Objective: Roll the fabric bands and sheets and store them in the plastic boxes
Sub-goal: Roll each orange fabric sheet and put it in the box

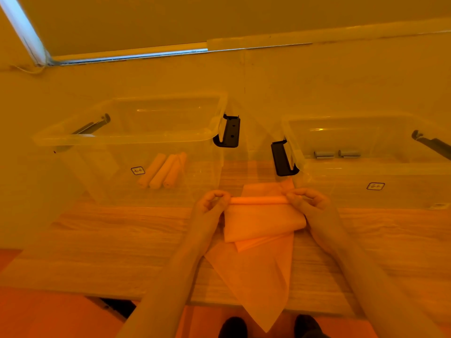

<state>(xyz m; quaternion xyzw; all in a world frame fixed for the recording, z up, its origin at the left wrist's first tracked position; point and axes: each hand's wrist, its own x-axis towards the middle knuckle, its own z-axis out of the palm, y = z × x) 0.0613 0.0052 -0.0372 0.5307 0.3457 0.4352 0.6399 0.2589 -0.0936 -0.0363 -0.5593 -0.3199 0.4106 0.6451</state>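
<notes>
A: Left hand (211, 203)?
B: Curled round the left end of the rolled edge (257, 200), fingertips pinching it.

A: Right hand (308, 201)?
B: Same at the right end, fingers bent over the roll, thumb tucked under.

A: Fabric sheet (261, 240)?
B: Lying on the wooden table (97, 240) between the two forearms. Far edge wound into a thin tube, just short of the gap between the boxes. Folded once or twice below the roll, then trailing toward the body in a long point, hanging past the table's near edge.

A: Left plastic box (122, 140)?
B: Clear, open on top, standing on the table to the far left. Three fabric rolls (162, 170) inside on its floor, side by side and touching, slanted. Black handle (228, 131) on its right end.

A: Right plastic box (366, 172)?
B: Clear too, to the far right, well apart from the other. Two small grey rolls (336, 154) inside, end to end near the far wall. Black handle (283, 158) on its left end, just beyond the sheet's far corner.

A: Below the table?
B: Two dark shoes (268, 328) on an orange floor.
</notes>
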